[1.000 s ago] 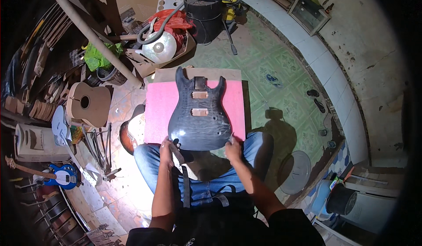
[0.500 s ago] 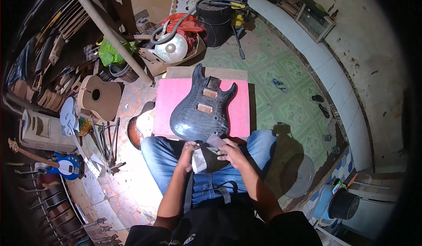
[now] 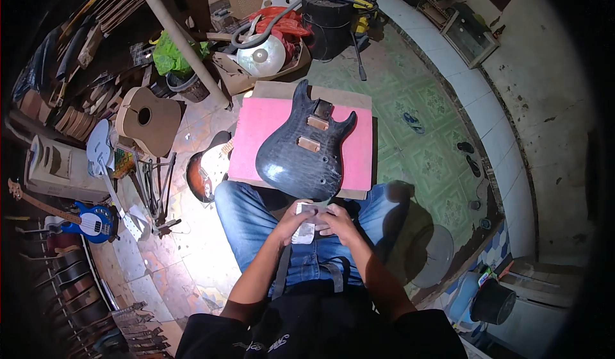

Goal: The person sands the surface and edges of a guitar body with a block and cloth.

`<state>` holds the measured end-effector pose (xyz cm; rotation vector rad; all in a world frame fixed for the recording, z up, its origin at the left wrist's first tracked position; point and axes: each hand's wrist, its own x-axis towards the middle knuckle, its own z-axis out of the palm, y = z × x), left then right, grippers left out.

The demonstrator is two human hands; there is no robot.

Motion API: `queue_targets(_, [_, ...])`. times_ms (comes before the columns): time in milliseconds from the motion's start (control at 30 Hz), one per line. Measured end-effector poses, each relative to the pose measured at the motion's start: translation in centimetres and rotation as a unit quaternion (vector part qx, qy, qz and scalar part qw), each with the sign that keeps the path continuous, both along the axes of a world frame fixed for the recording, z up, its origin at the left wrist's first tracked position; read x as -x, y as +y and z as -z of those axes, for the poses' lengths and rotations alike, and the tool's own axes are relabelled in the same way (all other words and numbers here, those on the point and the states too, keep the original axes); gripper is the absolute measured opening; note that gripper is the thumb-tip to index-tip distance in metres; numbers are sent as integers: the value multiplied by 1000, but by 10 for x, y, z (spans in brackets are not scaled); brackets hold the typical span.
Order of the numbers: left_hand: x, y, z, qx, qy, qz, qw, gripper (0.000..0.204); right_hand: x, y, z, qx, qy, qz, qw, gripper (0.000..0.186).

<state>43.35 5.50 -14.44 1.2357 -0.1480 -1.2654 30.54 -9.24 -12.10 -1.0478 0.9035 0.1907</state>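
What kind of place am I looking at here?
Probably a small guitar workshop: a dark guitar body with empty cut-outs lies on a pink board, and a tan acoustic guitar body and a blue electric instrument stand off to the left.

The dark guitar body (image 3: pixel 296 158) looks smooth and glossy over wood grain; its rectangular cavities (image 3: pixel 309 144) show bare, matt wood. The pink sheet (image 3: pixel 246 146) looks like matt foam, the small pale sheet (image 3: pixel 303 233) papery, the jeans (image 3: pixel 246 224) denim, the red bag (image 3: pixel 282 24) crinkled plastic.
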Motion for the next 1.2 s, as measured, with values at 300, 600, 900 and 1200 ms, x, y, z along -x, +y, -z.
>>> queue_targets(300, [-9, 1, 26, -29, -24, -83, 996, 38, -1, -8, 1, -20, -38, -94, 995, 43])
queue_targets(600, [-49, -3, 74, -145, 8, -235, 961, 27, -29, -48, 27, 672, -136, -186, 704, 44])
queue_targets(900, [-55, -20, 99, -141, 134, -340, 920, 27, -29, -71, 43, 657, -125, -142, 730, 50])
queue_targets(1200, [-90, -13, 95, -134, 60, -428, 892, 18, -29, -34, 50, 578, -122, -311, 745, 49])
